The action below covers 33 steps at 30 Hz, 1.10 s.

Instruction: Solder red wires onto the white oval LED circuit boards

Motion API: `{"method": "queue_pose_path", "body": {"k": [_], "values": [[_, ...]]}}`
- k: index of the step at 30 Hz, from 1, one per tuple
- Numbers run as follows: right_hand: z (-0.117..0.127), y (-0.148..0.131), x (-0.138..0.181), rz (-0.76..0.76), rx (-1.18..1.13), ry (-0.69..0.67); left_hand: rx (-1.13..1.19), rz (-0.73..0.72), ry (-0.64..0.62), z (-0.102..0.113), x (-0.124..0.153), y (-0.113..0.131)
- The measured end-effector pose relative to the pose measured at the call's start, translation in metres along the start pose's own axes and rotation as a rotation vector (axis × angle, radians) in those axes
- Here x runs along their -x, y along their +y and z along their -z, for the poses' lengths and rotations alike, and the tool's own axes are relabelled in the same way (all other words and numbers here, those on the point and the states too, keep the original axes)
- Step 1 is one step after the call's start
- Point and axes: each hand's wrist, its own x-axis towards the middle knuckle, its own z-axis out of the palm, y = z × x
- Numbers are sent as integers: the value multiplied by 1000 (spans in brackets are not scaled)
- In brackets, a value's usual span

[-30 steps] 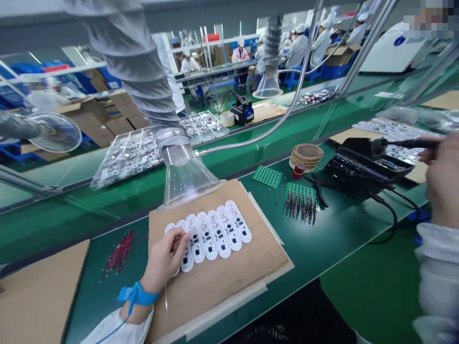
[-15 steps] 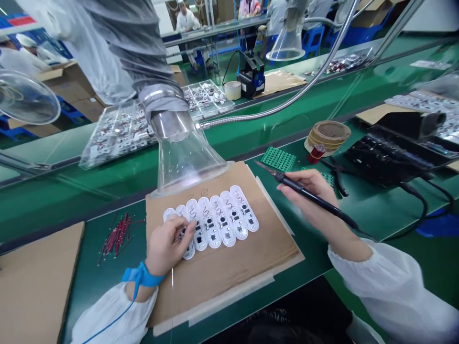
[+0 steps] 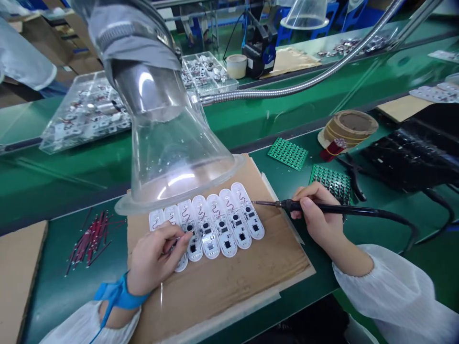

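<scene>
A row of white oval circuit boards (image 3: 222,224) lies on a cardboard sheet (image 3: 222,301), just below the rim of a clear fume hood (image 3: 172,143); dark components are seated on each board. A soldering iron (image 3: 344,209) is grasped pen-wise by the right hand (image 3: 317,215), its tip held just beside the rightmost board. The left hand (image 3: 156,258) is curled over the row's left end; whether anything is pinched cannot be told. Red-leaded parts (image 3: 89,239) lie loose on the green bench mat (image 3: 46,291).
</scene>
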Motion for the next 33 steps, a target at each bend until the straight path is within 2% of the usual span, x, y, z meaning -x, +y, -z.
{"method": "queue_pose_path", "body": {"k": [10, 22, 29, 33], "values": [[4, 4, 3, 33, 45, -97, 7, -32, -40, 4, -5, 1], [6, 6, 5, 40, 78, -136, -54, -87, -106, 4, -9, 3], [5, 4, 4, 59, 62, -130, -14, -83, -66, 2, -8, 3], [2, 2, 3, 59, -44, -36, -3, -45, -16, 4, -2, 1]]}}
